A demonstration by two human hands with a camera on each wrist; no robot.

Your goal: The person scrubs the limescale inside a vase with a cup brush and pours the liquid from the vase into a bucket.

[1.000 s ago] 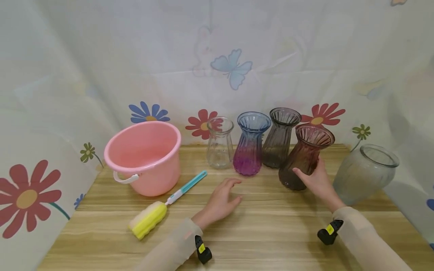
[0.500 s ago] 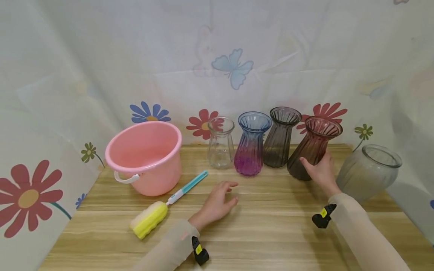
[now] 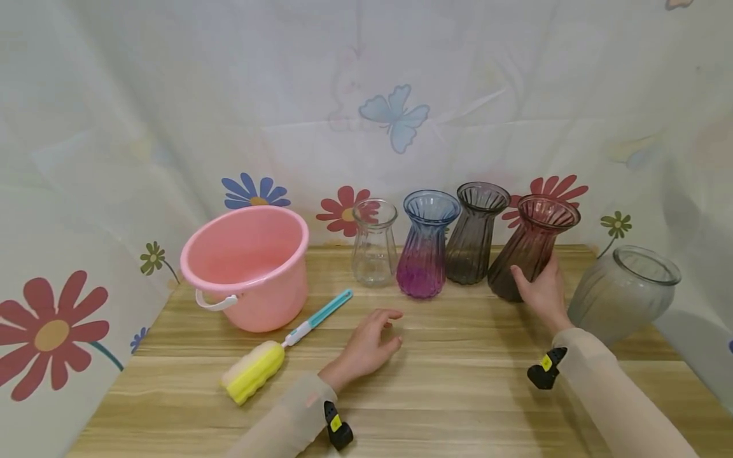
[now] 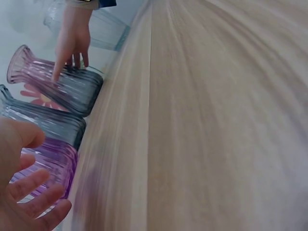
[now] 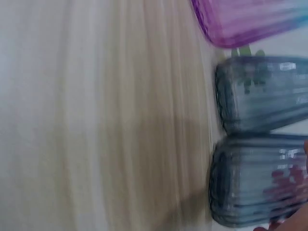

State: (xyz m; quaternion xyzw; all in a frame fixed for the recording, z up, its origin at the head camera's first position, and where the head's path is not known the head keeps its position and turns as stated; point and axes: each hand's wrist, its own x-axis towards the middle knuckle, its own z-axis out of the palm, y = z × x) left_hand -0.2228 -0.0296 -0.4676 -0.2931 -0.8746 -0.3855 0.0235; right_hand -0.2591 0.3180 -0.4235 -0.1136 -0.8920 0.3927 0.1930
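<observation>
My right hand (image 3: 543,289) holds a ribbed glass vase (image 3: 527,248), red at its rim and smoky grey lower down, with the thumb on its near side. That vase stands at the right of a row along the back of the table. Close on its left is a dark grey vase (image 3: 472,238); then come a blue-and-purple vase (image 3: 422,254) and a shorter clear glass vase (image 3: 374,254). My left hand (image 3: 366,346) hovers low in front of the row, fingers loosely bent, nothing in it. In the right wrist view only the vases' lower parts (image 5: 260,180) show.
A wide frosted glass jar (image 3: 621,296) stands right of my right forearm. At the left is a pink bucket (image 3: 275,286) with a white handle. A yellow sponge brush (image 3: 254,372) lies before it on the wooden table (image 3: 452,394). A patterned cloth hangs behind.
My right hand has moved the red-grey vase back and to the right, mostly in the first half second. My left hand has drawn back slightly to the left.
</observation>
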